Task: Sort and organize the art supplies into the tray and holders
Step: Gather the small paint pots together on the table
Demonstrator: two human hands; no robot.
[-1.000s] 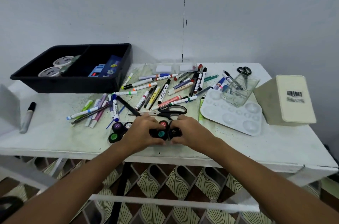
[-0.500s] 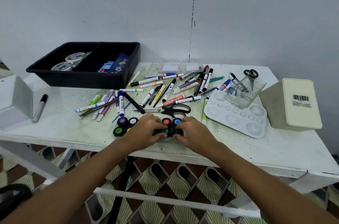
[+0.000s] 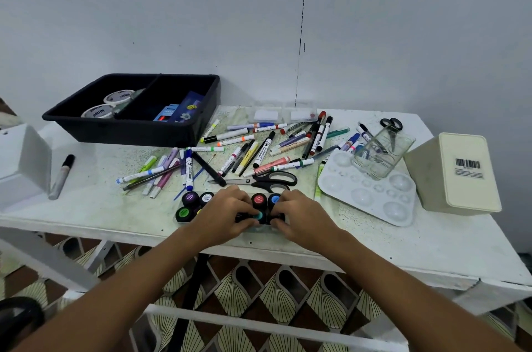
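Head view: both the left hand [image 3: 227,215] and the right hand [image 3: 299,215] were curled onto the paint pots [image 3: 260,203] at the table's [image 3: 431,245] near edge. Gathering appeared under way; the next move likely calls for lifting them together toward the black tray [image 3: 135,132].

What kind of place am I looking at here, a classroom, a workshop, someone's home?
Probably a home art or craft corner, though I cannot be sure. A paint-speckled white table stands against a bare wall, strewn with loose markers; a white paint palette and small paint pots lie there too.
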